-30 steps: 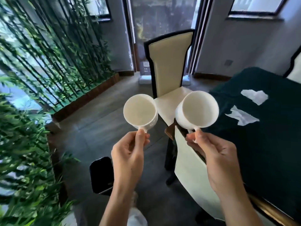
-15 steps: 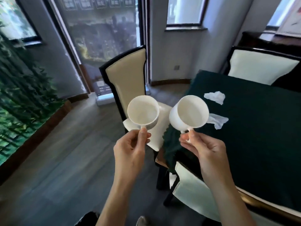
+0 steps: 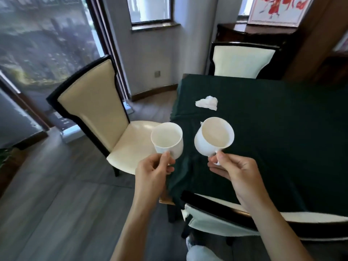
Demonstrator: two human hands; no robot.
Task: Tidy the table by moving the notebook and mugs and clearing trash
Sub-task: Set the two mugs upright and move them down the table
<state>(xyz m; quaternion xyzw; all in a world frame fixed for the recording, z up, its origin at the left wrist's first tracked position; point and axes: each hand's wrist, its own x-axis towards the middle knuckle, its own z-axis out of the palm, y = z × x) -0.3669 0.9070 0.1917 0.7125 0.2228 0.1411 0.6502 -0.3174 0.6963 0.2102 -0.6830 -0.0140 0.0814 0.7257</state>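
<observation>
I hold two empty white mugs in the air, each by its handle. My left hand (image 3: 152,172) grips the left mug (image 3: 167,138), which hangs beside the table's left edge, over the chair seat. My right hand (image 3: 235,172) grips the right mug (image 3: 214,136), tilted toward me above the dark green tablecloth (image 3: 282,129). A crumpled white tissue (image 3: 207,103) lies on the cloth beyond the mugs. A second scrap of tissue (image 3: 201,123) peeks out just behind the right mug's rim. No notebook is in view.
A cream chair with a black frame (image 3: 94,110) stands left of the table, turned toward it. Another cream chair (image 3: 243,61) is at the far side, and a third chair's back (image 3: 235,215) sits under my right forearm. A dark wooden sideboard (image 3: 263,32) is behind.
My view has swung right, from the plants and window toward the table. Both mugs have come over to the table's near left corner, the right one now above the cloth.
</observation>
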